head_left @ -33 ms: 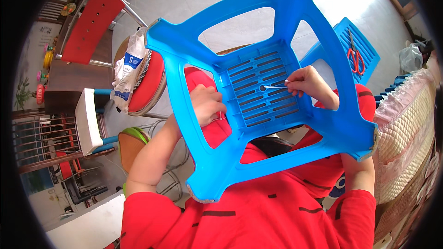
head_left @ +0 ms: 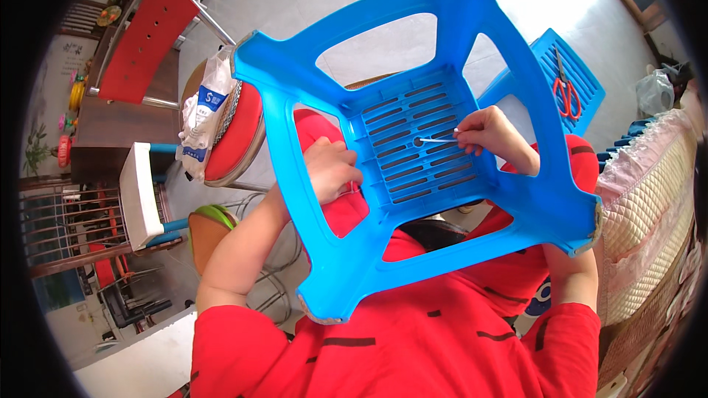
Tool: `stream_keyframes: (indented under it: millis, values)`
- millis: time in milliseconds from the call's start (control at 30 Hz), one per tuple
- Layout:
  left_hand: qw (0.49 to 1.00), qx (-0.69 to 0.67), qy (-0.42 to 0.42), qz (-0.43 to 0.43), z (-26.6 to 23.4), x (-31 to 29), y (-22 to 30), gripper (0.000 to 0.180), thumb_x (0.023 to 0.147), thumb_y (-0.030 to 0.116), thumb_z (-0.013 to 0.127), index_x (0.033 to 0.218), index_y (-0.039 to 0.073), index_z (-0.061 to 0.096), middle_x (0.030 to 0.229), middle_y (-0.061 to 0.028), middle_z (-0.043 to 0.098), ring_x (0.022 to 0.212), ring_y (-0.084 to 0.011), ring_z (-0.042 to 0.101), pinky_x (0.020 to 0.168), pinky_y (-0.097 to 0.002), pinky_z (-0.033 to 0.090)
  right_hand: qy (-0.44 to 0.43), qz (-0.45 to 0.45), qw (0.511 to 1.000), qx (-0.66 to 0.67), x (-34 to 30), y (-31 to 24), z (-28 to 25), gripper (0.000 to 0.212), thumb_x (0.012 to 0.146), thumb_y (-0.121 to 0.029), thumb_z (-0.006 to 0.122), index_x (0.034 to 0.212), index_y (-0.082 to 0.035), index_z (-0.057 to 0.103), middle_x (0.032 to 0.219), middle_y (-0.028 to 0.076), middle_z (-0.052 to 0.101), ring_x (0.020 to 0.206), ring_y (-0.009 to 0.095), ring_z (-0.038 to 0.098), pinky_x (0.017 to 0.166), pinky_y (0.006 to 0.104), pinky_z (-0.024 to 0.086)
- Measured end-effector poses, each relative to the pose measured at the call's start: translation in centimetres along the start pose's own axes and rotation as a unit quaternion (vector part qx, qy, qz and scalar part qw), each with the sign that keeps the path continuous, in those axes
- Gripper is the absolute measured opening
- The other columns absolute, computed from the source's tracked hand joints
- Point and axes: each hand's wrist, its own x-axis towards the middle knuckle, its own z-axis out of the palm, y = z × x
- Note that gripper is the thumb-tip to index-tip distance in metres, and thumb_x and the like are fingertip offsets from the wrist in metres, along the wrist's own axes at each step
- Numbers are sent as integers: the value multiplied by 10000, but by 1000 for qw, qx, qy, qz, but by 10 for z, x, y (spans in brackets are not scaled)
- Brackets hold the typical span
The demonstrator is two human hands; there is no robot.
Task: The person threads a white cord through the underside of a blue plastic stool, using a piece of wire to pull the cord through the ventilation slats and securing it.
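A blue plastic stool [head_left: 339, 276] lies upside down over my lap, its legs pointing up toward me and the slatted underside of its seat showing. Inside it, my right hand [head_left: 495, 136] pinches the end of a thin white strip [head_left: 439, 140], which reaches to the round hole in the middle of the seat. My left hand [head_left: 330, 169] is at the stool's left side opening with its fingers curled in. A fine pale strand shows by those fingertips, but what they grip is mostly hidden.
Beyond the right side, red-handled scissors [head_left: 566, 96] lie on another blue slatted stool [head_left: 590, 88]. At left, a plastic bag [head_left: 203, 114] rests on a red-seated chair [head_left: 240, 140]. A quilted, lace-edged cover [head_left: 649, 177] is at the right. A red chair back [head_left: 147, 40] stands farther left.
The stool and both hands have shifted very slightly left in the picture. My left fingers have turned a little, and less of the pale strand shows. The right hand keeps its pinch.
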Motion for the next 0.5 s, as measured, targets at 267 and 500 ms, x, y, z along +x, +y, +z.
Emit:
stream_keyframes:
  millis: [267, 500]
  values:
    - [996, -10, -84, 19, 15, 8, -7, 118, 688, 126, 707, 788, 119, 646, 802, -83, 565, 840, -293, 607, 663, -439, 471, -5, -1, 1000, 6, 1, 6, 2, 128, 830, -12, 662, 930, 58, 699, 758, 102, 686, 645, 122, 651, 542, 227, 514]
    - [930, -298, 182, -115, 1, 8, -1, 80, 773, -8, 621, 839, 19, 585, 826, -119, 552, 794, -302, 607, 675, -364, 493, -6, -6, 1000, 25, -3, 4, 7, 114, 833, -4, 652, 917, 56, 702, 755, 100, 686, 642, 122, 651, 558, 229, 527]
